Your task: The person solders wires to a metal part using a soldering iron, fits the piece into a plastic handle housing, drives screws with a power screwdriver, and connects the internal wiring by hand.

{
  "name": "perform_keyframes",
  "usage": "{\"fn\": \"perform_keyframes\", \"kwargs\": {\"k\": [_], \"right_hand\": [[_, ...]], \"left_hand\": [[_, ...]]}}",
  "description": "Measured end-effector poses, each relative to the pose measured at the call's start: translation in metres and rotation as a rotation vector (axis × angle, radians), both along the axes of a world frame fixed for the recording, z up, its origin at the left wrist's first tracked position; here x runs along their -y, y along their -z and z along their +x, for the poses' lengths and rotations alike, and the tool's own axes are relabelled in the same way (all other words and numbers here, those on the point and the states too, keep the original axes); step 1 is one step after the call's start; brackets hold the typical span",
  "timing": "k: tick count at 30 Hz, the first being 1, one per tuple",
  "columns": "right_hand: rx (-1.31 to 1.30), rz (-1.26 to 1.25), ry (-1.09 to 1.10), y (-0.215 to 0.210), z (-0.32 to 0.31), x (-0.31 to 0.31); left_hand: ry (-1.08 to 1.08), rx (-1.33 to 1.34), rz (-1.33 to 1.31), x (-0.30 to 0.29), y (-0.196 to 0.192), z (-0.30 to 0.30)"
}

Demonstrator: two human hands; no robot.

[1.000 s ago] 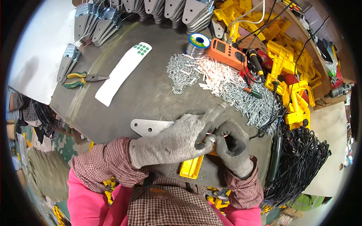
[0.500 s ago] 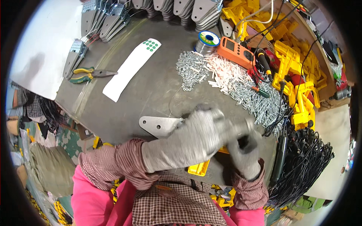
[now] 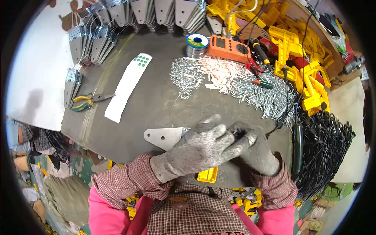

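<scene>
My left hand (image 3: 201, 145), in a grey glove, reaches across with its fingers bent against those of my right hand (image 3: 258, 150). Both are closed. Between the fingertips a small dark piece (image 3: 237, 134) with a bit of blue shows, too covered to name. A black cord (image 3: 274, 132) meets the right hand's far side; whether it is held I cannot tell. A tapered grey metal plate (image 3: 162, 137) with holes lies flat, its wider end partly hidden by my left hand. Below the hands, near the table's front edge, sits a yellow plastic housing (image 3: 207, 175).
Loose washers (image 3: 186, 74), pale sleeves (image 3: 221, 72) and screws (image 3: 270, 96) are heaped beyond my hands. Behind them stand a solder spool (image 3: 196, 45) and an orange meter (image 3: 229, 47). Pliers (image 3: 92, 100) and a white sticker strip (image 3: 127, 88) lie left; black cables (image 3: 325, 156) pile right.
My right hand, blurred before, has come up against the left hand's fingers. The left hand is now steadier. The whole view has shifted slightly; the plate and housing stay on the table.
</scene>
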State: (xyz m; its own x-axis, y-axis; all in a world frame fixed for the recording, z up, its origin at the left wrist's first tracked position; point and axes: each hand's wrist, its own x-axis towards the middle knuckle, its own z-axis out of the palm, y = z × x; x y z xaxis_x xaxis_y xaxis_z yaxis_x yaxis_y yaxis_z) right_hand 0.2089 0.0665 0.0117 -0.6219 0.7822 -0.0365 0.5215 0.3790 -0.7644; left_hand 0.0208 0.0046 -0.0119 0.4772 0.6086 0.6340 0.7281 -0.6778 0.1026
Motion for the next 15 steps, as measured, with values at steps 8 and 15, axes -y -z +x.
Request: {"fn": "perform_keyframes", "kwargs": {"k": [8,15], "right_hand": [[0.053,0.400,-0.149,-0.002,0.000,0.002],[-0.188,-0.325,-0.132,0.005,0.010,-0.018]], "left_hand": [[-0.005,0.859,-0.966,-0.008,-0.002,-0.011],[0.035,0.109,-0.310,-0.003,-0.002,-0.005]]}}
